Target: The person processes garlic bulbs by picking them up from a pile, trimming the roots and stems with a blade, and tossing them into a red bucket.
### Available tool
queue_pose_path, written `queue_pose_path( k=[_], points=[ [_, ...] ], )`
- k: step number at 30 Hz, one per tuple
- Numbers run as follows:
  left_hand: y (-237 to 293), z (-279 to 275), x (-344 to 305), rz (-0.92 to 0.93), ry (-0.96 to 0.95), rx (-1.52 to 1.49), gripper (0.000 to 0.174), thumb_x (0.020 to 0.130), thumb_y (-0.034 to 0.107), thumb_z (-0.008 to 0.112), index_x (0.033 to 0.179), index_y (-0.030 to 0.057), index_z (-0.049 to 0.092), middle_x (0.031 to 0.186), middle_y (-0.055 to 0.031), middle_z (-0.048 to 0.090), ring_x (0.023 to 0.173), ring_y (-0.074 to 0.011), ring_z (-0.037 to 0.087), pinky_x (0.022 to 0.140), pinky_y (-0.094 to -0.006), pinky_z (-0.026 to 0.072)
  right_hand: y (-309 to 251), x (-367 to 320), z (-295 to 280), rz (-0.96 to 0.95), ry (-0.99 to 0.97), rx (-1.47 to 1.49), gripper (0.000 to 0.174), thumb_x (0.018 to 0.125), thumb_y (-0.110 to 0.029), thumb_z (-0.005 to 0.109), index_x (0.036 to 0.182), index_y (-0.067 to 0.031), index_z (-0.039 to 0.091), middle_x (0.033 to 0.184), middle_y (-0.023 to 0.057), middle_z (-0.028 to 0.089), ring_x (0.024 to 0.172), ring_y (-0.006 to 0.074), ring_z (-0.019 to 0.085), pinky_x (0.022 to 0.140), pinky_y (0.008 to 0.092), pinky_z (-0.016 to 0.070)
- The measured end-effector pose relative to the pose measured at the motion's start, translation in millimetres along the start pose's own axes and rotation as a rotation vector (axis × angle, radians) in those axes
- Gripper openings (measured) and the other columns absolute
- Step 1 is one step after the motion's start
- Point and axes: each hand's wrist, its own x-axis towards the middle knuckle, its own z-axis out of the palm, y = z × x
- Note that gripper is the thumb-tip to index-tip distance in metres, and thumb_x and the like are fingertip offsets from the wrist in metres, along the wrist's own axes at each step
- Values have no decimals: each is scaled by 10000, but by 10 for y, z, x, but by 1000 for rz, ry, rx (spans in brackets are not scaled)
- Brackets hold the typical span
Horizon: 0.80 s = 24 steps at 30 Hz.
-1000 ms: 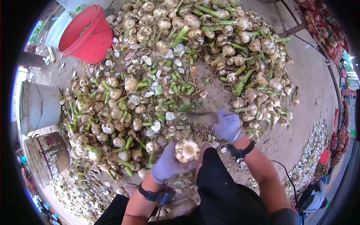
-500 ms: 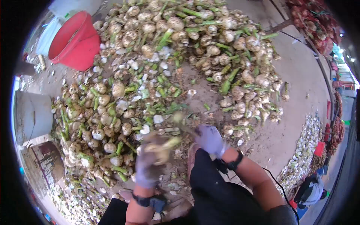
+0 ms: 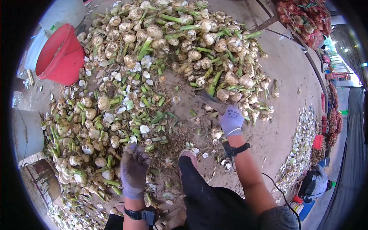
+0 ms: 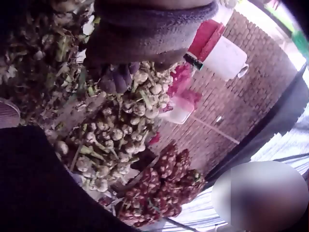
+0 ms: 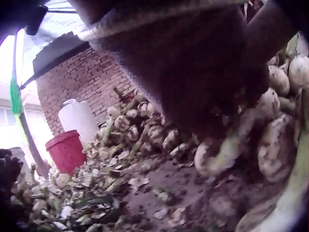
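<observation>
My left hand (image 3: pixel 134 172), in a soiled light-purple glove, hovers by the right edge of the left bulb pile (image 3: pixel 94 134); its fingers are loosely bent and no bulb shows in them. The left wrist view shows its dark fingers (image 4: pixel 118 77) below the glove cuff. At the lower edge of the right pile (image 3: pixel 234 78), my gloved right hand (image 3: pixel 231 120) grips a knife (image 3: pixel 210 100), blade pointing up-left. Bulbs with thick green stems lie against that hand's far side. In the right wrist view the hand (image 5: pixel 188 77) is dark, close above bulbs (image 5: pixel 275 150).
A red bucket (image 3: pixel 63 55) stands upper left, a white bucket (image 3: pixel 27 132) at the left edge. Peel and cut stems (image 3: pixel 153 111) litter the floor between the piles. A shoe (image 3: pixel 189 158) is near the centre. Red net sacks (image 3: pixel 306 19) lie upper right.
The bulb has left my left hand, which moved left and down. My right hand moved up and right with the knife to the right pile. The head view has shifted right.
</observation>
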Motion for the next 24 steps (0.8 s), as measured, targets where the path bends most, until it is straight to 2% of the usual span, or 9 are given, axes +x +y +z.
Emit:
queue_pose_path(
  k=[5,9,10,12,15,17,19,23,24],
  points=[
    [-286,22,189,-165,-158,458,503,927,465,515,1245,75,507,1093,-88,611,944,-216,576,807,-362,464,291,118,127,-143,-30,4,376,761,-233,672,1071,-37,588,1068,143,613,1027,299,593,789,374,521],
    [-401,203,399,-486,-200,384,493,929,345,561,1299,36,457,1143,-122,615,1040,-235,593,860,-357,484,-200,-670,-440,-648,-56,803,384,719,-211,687,1020,2,577,1044,163,610,972,329,605,825,397,496],
    [-428,172,438,-477,-175,388,493,929,345,561,1299,36,457,1143,-122,615,1040,-235,593,860,-357,484,-337,-759,-482,-661,-74,818,384,719,-211,687,1020,2,577,1044,163,610,972,329,605,825,397,496],
    [-442,147,474,-343,-308,419,516,886,236,649,1310,23,445,1173,-115,595,1094,-227,576,886,-344,493,-525,-889,-523,-1093,-202,1021,411,682,-198,710,1000,19,568,1055,184,590,948,340,610,789,395,499],
    [-179,381,291,-97,-228,823,608,836,115,700,1348,12,390,1215,-108,566,1107,-213,571,918,-336,498,-641,-940,-610,-822,-319,1052,419,669,-193,711,994,26,562,1096,195,560,956,354,599,807,397,489],
    [-179,385,258,47,-331,709,634,846,85,685,1378,35,342,1223,-100,554,1099,-205,576,950,-343,490,-720,-957,-531,-875,-145,944,444,639,-206,707,997,12,559,1108,184,541,941,353,591,813,405,478],
    [-191,360,244,-125,-357,283,554,938,205,586,1397,72,306,1235,-108,540,1097,-214,576,976,-351,478,-764,-968,-638,-948,-188,626,470,612,-227,695,1002,-4,558,1069,167,537,914,347,587,785,414,473],
    [-186,279,214,-60,-364,435,517,1013,460,294,1375,93,327,1245,-139,535,1121,-246,571,980,-374,479,-817,-974,-790,-1058,-183,496,459,602,-250,682,991,-35,569,1043,146,541,918,328,587,776,413,472],
    [-227,284,236,-64,-294,417,506,1006,473,317,1307,70,377,1214,-134,559,1092,-243,586,951,-377,494,-832,-990,-782,-1056,-184,501,459,602,-250,682,991,-35,569,1043,146,541,918,328,587,776,413,472]
  ],
)
